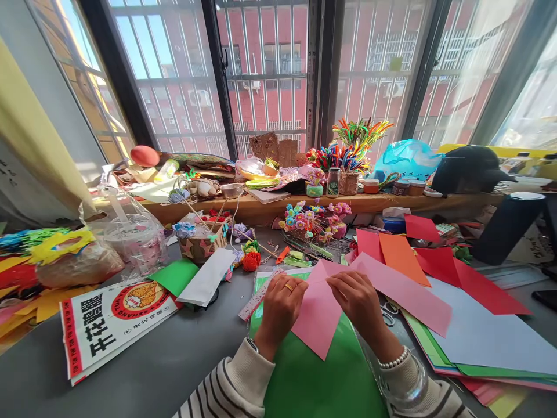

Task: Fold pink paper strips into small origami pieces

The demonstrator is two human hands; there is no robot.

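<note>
A pink sheet of paper (319,313) is held up over a green sheet (322,377) in front of me. My left hand (282,305) pinches its left edge, a gold ring on one finger. On the other side, my right hand (359,305) pinches the paper near its top right, with a beaded bracelet at the wrist. Under and beside the left hand lies a patterned ruler (256,299). Scissors (389,313) rest just right of the right hand. Another pink strip (409,293) lies behind that hand.
Stacked coloured paper (491,331) covers the right side, below a dark cylinder (509,229). On the left are a printed paper bag (117,319) and a plastic-wrapped cup (134,238). Behind stand a box of paper flowers (204,241), small crocheted flowers (307,220) and a cluttered ledge (270,203).
</note>
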